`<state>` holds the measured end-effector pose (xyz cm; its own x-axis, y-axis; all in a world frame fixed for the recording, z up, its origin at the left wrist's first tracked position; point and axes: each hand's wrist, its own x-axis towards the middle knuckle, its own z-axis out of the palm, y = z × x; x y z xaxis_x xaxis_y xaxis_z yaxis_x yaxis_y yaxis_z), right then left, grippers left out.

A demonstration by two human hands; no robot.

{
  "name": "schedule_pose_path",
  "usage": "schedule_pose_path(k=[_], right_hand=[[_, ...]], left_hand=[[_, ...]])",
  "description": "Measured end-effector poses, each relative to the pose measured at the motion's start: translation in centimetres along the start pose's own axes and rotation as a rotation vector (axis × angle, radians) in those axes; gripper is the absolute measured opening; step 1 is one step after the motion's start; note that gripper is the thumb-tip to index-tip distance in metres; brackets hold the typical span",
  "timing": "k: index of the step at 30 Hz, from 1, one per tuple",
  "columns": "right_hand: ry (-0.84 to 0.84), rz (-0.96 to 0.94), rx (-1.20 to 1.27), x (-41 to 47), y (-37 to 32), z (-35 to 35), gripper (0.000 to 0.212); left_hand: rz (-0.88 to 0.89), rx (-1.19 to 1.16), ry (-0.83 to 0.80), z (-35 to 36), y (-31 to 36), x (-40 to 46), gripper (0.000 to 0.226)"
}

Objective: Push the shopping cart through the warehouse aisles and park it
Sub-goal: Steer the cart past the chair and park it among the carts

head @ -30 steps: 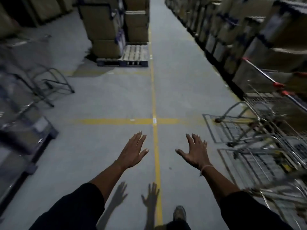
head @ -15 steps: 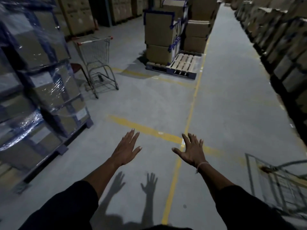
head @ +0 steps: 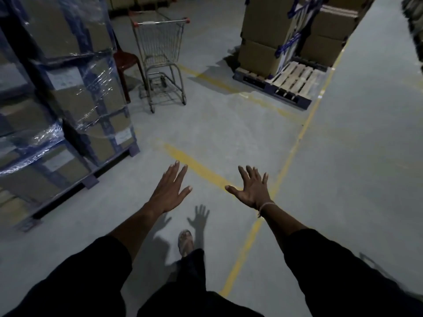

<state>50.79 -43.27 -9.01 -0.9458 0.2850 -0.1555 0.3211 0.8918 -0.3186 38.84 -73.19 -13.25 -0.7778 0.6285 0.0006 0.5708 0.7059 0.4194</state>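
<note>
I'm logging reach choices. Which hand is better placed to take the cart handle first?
Probably the left hand: it is open, and the cart stands ahead on its side. The right hand is open too, but farther across.

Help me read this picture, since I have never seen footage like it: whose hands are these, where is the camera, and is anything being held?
There is no machine here. The camera sits on a person's head and looks forward and down, so you see their own arms in dark sleeves. The left hand and right hand are stretched out, fingers spread, and hold nothing. Their shadows fall on the grey concrete floor, which is marked with yellow lines. Ahead stands an empty wire shopping cart, out of reach and untouched, with a red stool beside it. To the left is a stack of cartons in plastic wrap; to the right, more cartons on a wooden pallet.
</note>
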Motion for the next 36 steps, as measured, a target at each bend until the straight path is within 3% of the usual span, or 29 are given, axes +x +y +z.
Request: schedule_pose_path(k=[7,12,18,26,36], right_hand=[[-0.058,-0.027,-0.036,17.5,-2.1,-1.4,0.116],[-0.011,-0.002,0.033,29.1,-3.5,-4.4,0.120],[0.002,0.001,0.040,42.1,-3.4,-6.1,0.120],[-0.016,-0.067,0.042,64.0,-1.1,-8.4,0.120],[-0.064,-0.221,0.019,90.5,-2.8,-16.1,0.114]], left_hand=[[-0.044,0.004,-0.051,-2.3,-7.8,14.4,0.084],[-0.001,0.056,-0.074,-5.9,-12.7,26.1,0.098],[-0.007,0.049,-0.071,-7.4,-15.8,38.5,0.088],[-0.027,0.038,0.004,-8.1,-21.2,56.9,0.088],[-0.167,0.063,0.149,-14.8,-25.0,79.3,0.090]])
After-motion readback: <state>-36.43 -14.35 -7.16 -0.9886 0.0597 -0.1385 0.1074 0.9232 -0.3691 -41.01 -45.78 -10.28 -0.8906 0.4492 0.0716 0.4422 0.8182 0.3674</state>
